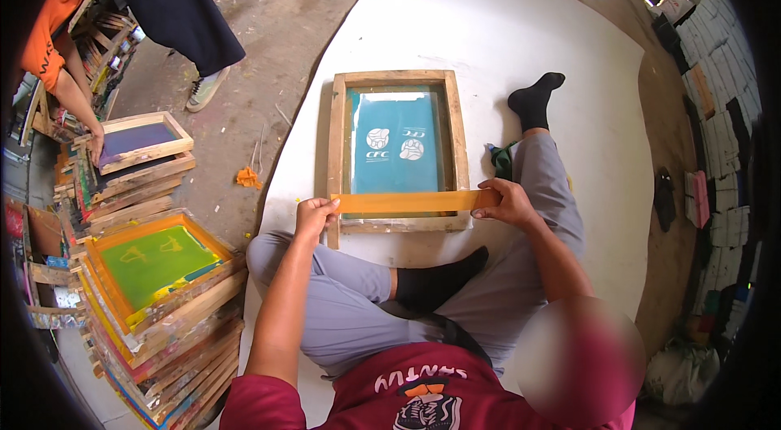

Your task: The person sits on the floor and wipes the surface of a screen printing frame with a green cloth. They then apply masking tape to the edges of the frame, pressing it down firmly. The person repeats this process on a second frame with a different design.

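Observation:
A strip of brown tape is stretched level between my two hands. My left hand pinches its left end between thumb and fingers. At the other end, my right hand grips the tape; whether a roll is inside the hand cannot be made out. Under and just beyond the tape lies a wooden-framed printing screen with teal mesh and pale printed shapes. The strip crosses over the near part of the frame; whether it touches the wood I cannot tell.
I sit on a large white sheet, legs around the screen. Stacked wooden screens, the top one green, stand at left. Another person reaches toward a purple screen. A green cloth-like item lies by my right leg, an orange scrap on the floor.

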A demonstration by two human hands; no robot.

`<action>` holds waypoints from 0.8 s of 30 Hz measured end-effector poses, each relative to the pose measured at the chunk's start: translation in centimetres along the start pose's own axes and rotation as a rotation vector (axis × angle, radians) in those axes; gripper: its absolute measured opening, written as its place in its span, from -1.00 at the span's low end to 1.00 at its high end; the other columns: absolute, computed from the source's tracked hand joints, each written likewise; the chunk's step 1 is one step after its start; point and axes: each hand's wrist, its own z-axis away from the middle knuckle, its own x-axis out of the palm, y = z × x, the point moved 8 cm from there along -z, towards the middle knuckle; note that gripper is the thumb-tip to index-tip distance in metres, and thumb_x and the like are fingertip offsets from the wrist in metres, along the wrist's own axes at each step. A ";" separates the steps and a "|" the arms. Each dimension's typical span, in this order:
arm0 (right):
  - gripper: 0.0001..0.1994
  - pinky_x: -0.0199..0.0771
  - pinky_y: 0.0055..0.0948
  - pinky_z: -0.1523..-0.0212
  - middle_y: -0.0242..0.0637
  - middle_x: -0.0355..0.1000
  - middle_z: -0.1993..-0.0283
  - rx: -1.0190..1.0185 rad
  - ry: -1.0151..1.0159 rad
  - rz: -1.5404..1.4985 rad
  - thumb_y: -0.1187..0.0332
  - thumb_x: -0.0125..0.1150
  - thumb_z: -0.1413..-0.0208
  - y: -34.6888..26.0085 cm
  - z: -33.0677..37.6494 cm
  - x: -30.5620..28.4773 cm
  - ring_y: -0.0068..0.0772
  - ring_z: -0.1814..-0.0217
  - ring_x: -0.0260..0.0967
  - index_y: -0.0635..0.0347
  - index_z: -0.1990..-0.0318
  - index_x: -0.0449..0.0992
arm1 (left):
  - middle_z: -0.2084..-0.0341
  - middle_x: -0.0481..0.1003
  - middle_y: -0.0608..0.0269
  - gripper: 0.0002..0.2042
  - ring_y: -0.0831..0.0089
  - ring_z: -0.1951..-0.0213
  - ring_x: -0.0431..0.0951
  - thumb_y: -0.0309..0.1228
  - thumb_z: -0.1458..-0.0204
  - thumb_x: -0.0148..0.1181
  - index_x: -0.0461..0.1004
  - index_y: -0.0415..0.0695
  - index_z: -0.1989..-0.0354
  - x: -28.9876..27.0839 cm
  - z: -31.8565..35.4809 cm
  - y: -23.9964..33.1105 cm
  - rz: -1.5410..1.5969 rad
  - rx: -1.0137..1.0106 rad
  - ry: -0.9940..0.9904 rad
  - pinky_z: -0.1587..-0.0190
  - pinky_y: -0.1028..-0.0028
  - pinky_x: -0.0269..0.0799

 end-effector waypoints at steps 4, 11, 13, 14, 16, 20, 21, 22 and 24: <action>-0.46 0.59 -0.17 0.00 -0.11 0.63 0.12 0.073 -0.023 0.019 0.14 0.67 0.15 1.4 1.0 0.4 0.01 0.05 0.61 0.20 0.03 0.62 | 0.47 0.60 0.38 -0.79 0.64 0.49 0.45 -0.27 -0.15 0.47 0.63 -0.14 0.32 0.7 -0.3 -1.6 -0.046 -0.033 -0.009 0.43 0.57 0.33; -0.57 0.58 -0.09 0.04 -0.11 0.59 0.19 -0.031 0.039 0.120 0.23 0.60 0.17 0.6 1.0 0.9 0.05 0.07 0.57 0.17 0.14 0.59 | 0.46 0.62 0.32 -0.79 0.62 0.46 0.48 -0.33 -0.10 0.52 0.70 -0.22 0.28 1.1 -1.5 -2.8 -0.030 0.028 0.042 0.39 0.55 0.37; -0.61 0.57 -0.09 0.05 -0.12 0.58 0.21 -0.083 0.045 0.146 0.27 0.58 0.18 1.0 1.0 1.4 0.05 0.07 0.55 0.12 0.15 0.61 | 0.45 0.66 0.26 -0.77 0.53 0.44 0.55 -0.33 -0.08 0.53 0.72 -0.27 0.30 0.8 -1.5 -2.8 -0.090 0.091 0.089 0.33 0.48 0.46; -0.56 0.56 -0.09 0.02 -0.13 0.58 0.18 -0.080 0.009 0.173 0.26 0.61 0.21 1.8 1.1 2.0 0.04 0.05 0.55 0.13 0.13 0.60 | 0.46 0.68 0.24 -0.78 0.52 0.44 0.58 -0.35 -0.07 0.53 0.72 -0.29 0.32 0.9 -1.4 -2.7 -0.173 0.135 0.120 0.33 0.47 0.47; -0.46 0.55 -0.10 -0.03 -0.14 0.58 0.14 -0.074 -0.061 0.236 0.23 0.68 0.28 2.7 1.1 2.6 0.03 0.01 0.54 0.15 0.09 0.59 | 0.48 0.70 0.19 -0.79 0.52 0.44 0.63 -0.37 -0.06 0.53 0.74 -0.31 0.35 1.0 -0.9 -2.1 -0.330 0.233 0.176 0.33 0.45 0.49; -0.46 0.54 -0.12 -0.06 -0.20 0.60 0.10 -0.138 -0.137 0.394 0.19 0.68 0.26 2.2 0.9 3.6 -0.01 -0.03 0.53 0.12 0.08 0.59 | 0.45 0.71 0.09 -0.76 0.25 0.41 0.72 -0.23 -0.06 0.51 0.76 -0.18 0.32 2.0 0.6 -0.5 -0.609 0.259 0.258 0.27 0.31 0.56; -0.46 0.53 -0.12 -0.07 -0.22 0.60 0.10 -0.101 -0.122 0.374 0.18 0.68 0.25 2.8 0.9 3.7 -0.03 -0.03 0.52 0.10 0.07 0.60 | 0.45 0.70 0.10 -0.76 0.13 0.39 0.71 -0.17 -0.07 0.49 0.77 -0.09 0.30 2.3 0.6 -0.5 -0.642 0.277 0.254 0.26 0.23 0.57; -0.47 0.53 -0.13 -0.07 -0.23 0.59 0.11 -0.101 -0.113 0.394 0.18 0.67 0.25 3.0 0.9 3.9 -0.04 -0.03 0.52 0.08 0.08 0.60 | 0.45 0.70 0.11 -0.77 0.12 0.39 0.71 -0.17 -0.07 0.49 0.77 -0.08 0.30 2.5 0.7 -0.5 -0.661 0.275 0.266 0.26 0.23 0.57; -0.49 0.52 -0.13 -0.07 -0.25 0.59 0.12 -0.103 -0.094 0.431 0.19 0.66 0.25 3.1 0.6 4.3 -0.06 -0.01 0.52 0.06 0.09 0.60 | 0.44 0.70 0.12 -0.78 0.11 0.38 0.71 -0.17 -0.07 0.48 0.77 -0.06 0.30 2.7 1.0 0.0 -0.702 0.273 0.294 0.27 0.21 0.57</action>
